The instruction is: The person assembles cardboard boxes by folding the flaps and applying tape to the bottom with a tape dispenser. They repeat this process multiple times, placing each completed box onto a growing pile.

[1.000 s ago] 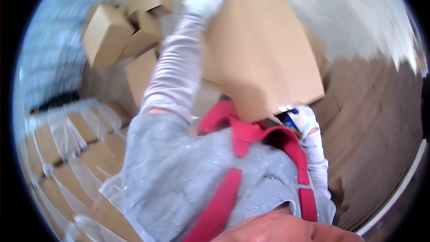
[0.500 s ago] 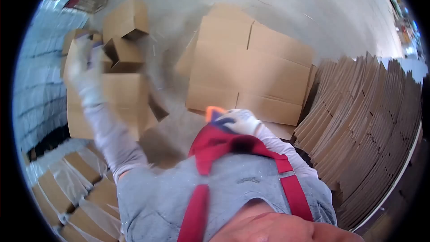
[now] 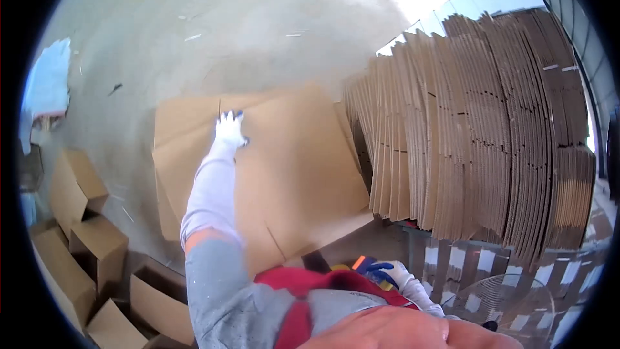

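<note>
My left hand (image 3: 229, 130), in a white glove with blue fingertips, reaches over a large flattened cardboard box (image 3: 290, 155). Its fingers are spread on the cardboard near a slot cut at the far side. Close to my waist, my right hand (image 3: 395, 274), gloved the same way, is closed on a blue tool with an orange tip (image 3: 361, 263). Most of that tool is hidden by the hand and my clothing, and I cannot tell its exact kind. The flattened box lies in front of me, with another sheet edge showing beneath its left side.
On the right stands a long row of flattened cardboard boxes (image 3: 465, 129) packed on edge. Several formed boxes (image 3: 100, 245) sit at lower left. A round wire guard (image 3: 500, 304) is at lower right. Scraps lie about the concrete floor (image 3: 194, 26).
My view has turned right. My left hand has gone from the formed boxes on the left to the flattened box. My right hand stays near my waist with the tool.
</note>
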The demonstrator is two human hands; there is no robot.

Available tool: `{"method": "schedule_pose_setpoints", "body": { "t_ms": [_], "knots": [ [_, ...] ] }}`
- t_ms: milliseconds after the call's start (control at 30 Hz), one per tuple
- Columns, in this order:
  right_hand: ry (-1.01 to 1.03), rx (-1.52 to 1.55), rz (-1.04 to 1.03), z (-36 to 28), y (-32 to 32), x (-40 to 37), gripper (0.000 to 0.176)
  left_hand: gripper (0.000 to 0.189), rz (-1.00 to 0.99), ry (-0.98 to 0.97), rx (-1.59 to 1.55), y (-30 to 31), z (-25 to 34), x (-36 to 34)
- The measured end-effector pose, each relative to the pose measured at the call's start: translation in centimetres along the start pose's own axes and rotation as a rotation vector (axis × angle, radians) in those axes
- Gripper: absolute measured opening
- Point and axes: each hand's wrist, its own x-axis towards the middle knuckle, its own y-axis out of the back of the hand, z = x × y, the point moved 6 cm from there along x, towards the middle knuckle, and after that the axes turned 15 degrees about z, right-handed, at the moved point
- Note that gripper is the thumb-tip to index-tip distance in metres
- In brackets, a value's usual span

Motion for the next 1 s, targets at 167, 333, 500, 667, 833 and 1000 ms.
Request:
{"method": "schedule_pose_setpoints", "body": {
  "t_ms": [167, 333, 500, 667, 833, 1000],
  "knots": [
    [-0.045, 0.298, 0.077, 1.0, 0.3, 1.3, 0.024, 0.069, -0.019, 0.065, -0.135, 1.2, -2.5, -0.1],
    [0.223, 0.708, 0.386, -3.6, 12.3, 2.5, 0.03, 0.071, -0.064, -0.079, -0.062, 13.9, 0.4, -2.7],
    [0.871, 0.879, 0.865, -14.4, 31.1, -8.4, 0.029, 0.05, -0.055, -0.247, -0.068, 31.3, 12.2, -17.1],
    [1.025, 0.557, 0.67, -22.2, 37.4, -10.0, 0.024, 0.017, 0.132, -0.734, 0.148, 40.8, 19.1, -30.4],
    [1.121, -0.157, 0.552, -34.6, 24.0, -0.9, 0.036, 0.007, 0.38, -0.776, 0.344, 35.4, 13.4, -27.8],
    [1.013, -0.714, 0.418, -44.5, 12.1, -0.4, 0.05, 0.029, 0.152, -0.473, 0.454, 33.5, 14.7, -25.9]
  ]
}}
